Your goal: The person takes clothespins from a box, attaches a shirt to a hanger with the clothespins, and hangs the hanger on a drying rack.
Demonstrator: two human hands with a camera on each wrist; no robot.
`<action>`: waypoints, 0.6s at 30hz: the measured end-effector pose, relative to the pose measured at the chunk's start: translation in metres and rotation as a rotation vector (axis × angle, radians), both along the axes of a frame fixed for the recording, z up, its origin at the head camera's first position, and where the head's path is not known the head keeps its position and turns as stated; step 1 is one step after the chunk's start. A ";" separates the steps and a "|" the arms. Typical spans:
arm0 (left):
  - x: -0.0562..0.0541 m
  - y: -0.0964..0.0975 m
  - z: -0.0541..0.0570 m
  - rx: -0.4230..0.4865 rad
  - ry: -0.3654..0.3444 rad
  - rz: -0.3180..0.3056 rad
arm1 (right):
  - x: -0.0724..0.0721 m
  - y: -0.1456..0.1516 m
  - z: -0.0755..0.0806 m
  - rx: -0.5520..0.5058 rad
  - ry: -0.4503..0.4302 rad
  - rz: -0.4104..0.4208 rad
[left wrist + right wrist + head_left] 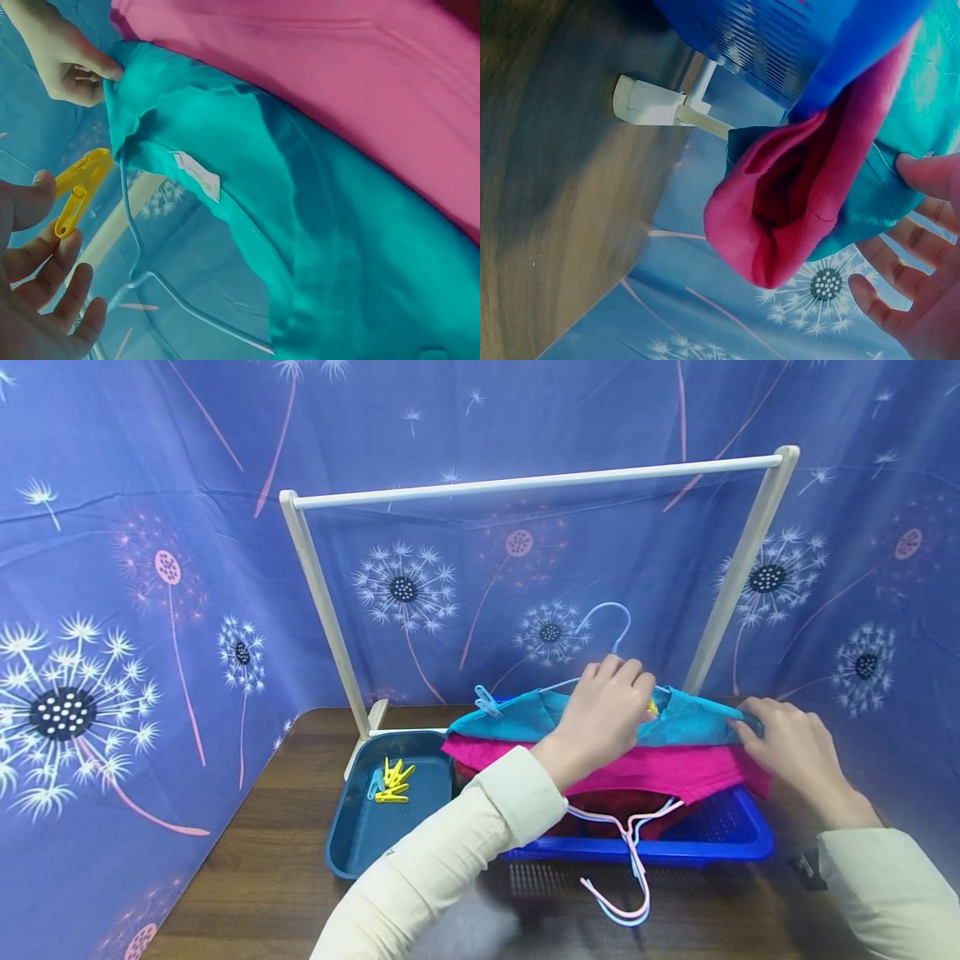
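A teal garment (510, 720) is on a light blue hanger (627, 617), its hook pointing up. My left hand (607, 710) pinches a yellow clothespin (81, 189) between thumb and fingers, its tip right at the garment's neckline edge beside the hanger wire. At the other shoulder, my right hand (795, 756) holds the teal cloth between thumb and fingers. A blue clothespin (487, 701) sits on the garment's left shoulder. Just below lies a magenta garment (592, 768), its sleeve opening (780, 195) showing in the right wrist view.
The blue basket (750, 837) stands under the garments, with pink and blue hangers (633, 868) hooked over its front. A dark teal tray (345, 827) to the left holds several yellow and blue clothespins (392, 781). Behind rises a rack with a white bar (525, 483).
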State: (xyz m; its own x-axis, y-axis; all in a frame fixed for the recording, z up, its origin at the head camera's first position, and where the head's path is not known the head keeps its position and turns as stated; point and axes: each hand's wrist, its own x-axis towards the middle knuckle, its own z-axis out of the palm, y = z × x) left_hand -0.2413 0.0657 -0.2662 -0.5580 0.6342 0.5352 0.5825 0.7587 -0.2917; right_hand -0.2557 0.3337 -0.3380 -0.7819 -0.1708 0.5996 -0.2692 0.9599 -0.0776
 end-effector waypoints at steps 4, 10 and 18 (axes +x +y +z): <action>-0.001 0.010 0.001 -0.010 0.019 -0.012 | 0.000 -0.001 0.000 -0.007 0.002 0.003; -0.004 0.021 0.004 -0.050 0.025 0.013 | -0.001 -0.002 0.000 -0.007 0.008 -0.003; -0.005 0.039 0.011 -0.094 0.048 0.047 | -0.003 0.000 -0.001 -0.015 0.010 0.002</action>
